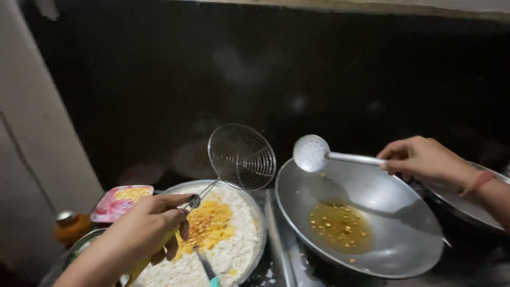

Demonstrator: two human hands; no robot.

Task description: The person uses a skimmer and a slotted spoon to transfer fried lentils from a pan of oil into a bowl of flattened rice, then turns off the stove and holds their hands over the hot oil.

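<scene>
Left hand [146, 228] grip pinches wire skimmer [241, 155] handle, basket raised beyond rice bowl [258, 215] (draining). Right hand [419, 159] clasps perforated ladle [312, 153], held above wok [297, 180], right of bowl.

bare forearms, red wristband [479, 182], dark nail polish

Bowl [255, 212] left of wok [404, 223]
</scene>
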